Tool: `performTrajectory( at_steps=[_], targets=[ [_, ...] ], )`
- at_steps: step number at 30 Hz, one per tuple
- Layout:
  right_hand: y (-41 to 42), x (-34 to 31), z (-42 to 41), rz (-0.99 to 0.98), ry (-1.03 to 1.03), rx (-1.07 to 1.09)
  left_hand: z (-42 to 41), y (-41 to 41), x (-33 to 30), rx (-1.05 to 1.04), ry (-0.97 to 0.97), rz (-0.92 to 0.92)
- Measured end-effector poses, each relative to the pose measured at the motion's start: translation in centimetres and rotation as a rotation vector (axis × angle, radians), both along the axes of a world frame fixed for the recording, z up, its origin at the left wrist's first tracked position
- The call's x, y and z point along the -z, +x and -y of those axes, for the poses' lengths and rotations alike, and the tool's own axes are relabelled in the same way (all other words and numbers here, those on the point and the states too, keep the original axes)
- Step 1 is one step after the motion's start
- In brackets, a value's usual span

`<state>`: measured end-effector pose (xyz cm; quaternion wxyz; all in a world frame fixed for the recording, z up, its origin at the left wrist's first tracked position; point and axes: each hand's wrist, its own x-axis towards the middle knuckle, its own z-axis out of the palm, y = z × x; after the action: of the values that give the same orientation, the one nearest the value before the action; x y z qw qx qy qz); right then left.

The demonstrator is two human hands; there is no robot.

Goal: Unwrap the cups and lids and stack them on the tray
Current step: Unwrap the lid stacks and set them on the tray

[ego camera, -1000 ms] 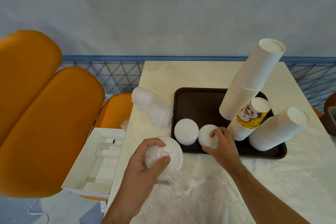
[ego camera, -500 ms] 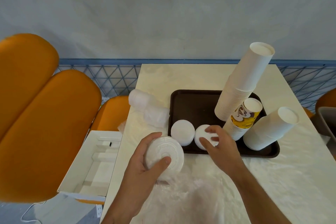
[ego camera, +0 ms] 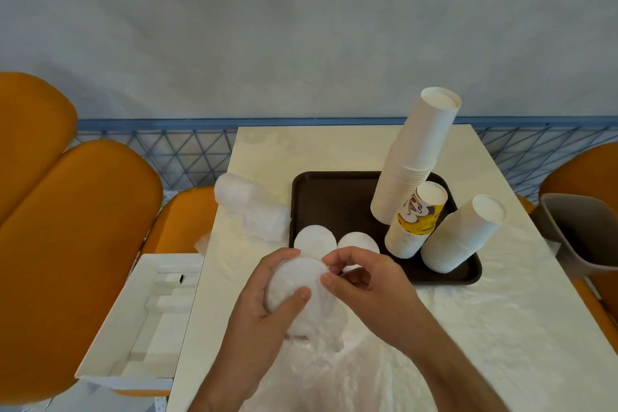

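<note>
My left hand [ego camera: 267,311] grips a stack of white lids [ego camera: 294,281] still sitting in a clear plastic wrapper, just in front of the dark brown tray [ego camera: 334,197]. My right hand [ego camera: 364,284] pinches the right edge of that stack with thumb and fingertips. Two white lid stacks [ego camera: 314,239] stand side by side at the tray's front left. On the tray's right side stand a tall leaning stack of white cups [ego camera: 414,157], a shorter stack with a yellow printed cup [ego camera: 416,221] and another white cup stack [ego camera: 465,234].
A wrapped sleeve of lids [ego camera: 247,204] lies on the table left of the tray. Loose clear plastic [ego camera: 334,375] covers the table's front. An open white box [ego camera: 143,314] sits at the left, beside orange chairs [ego camera: 77,227]. A grey bin [ego camera: 582,231] stands at the right.
My right hand left the lid stack on the tray and came back to the stack in my left hand, now pinching its edge. My left hand lifted its stack slightly toward the tray.
</note>
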<state>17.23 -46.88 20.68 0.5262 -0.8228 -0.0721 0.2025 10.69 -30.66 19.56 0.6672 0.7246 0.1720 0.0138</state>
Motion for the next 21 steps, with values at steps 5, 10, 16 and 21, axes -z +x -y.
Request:
performTrajectory(
  at_steps=[5,10,16,21],
  targets=[
    [-0.1,0.3,0.5,-0.049,0.027,0.04,0.3,0.0,-0.1,0.028,0.019,0.017],
    [0.0,0.0,0.7,-0.09,0.041,0.056,0.5,0.0,-0.1,0.02,0.033,0.007],
    [0.0,-0.1,1.2,-0.121,0.056,0.038,0.8,0.0,-0.2,0.039,0.075,-0.015],
    [0.1,-0.3,1.7,-0.207,0.168,0.039,1.1,0.1,-0.6,0.05,0.053,-0.02]
  ],
)
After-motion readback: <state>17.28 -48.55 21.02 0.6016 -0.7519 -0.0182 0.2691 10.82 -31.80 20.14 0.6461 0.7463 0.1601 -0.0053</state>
